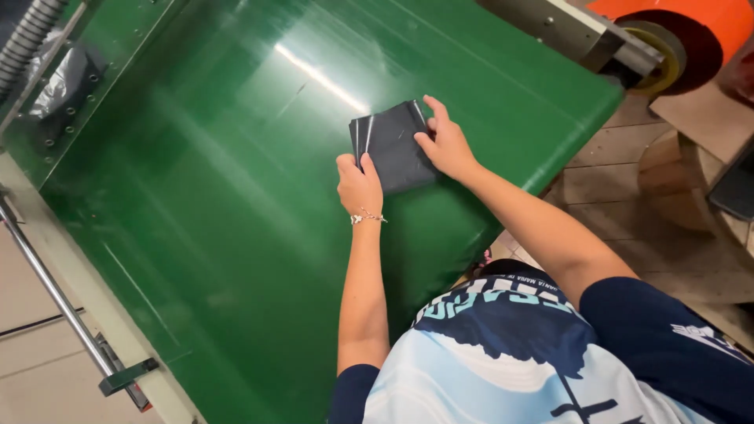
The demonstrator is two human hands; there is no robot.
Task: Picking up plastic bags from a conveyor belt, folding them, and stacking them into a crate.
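A broad, glossy green tabletop (220,204) fills most of the view, running on a slant from the upper right to the lower left. A bright streak of overhead light (318,76) reflects off its sheen near the top. Along its left edge runs a pale frame with a metal rail (55,294) and a small dark latch (126,377). In the upper left corner lies crumpled clear plastic film (59,78) beside a ribbed grey hose (27,35). At the upper right sits an orange roll (707,27) on a grey metal bracket (565,27). Below it the floor (613,173) is pale brownish tile.
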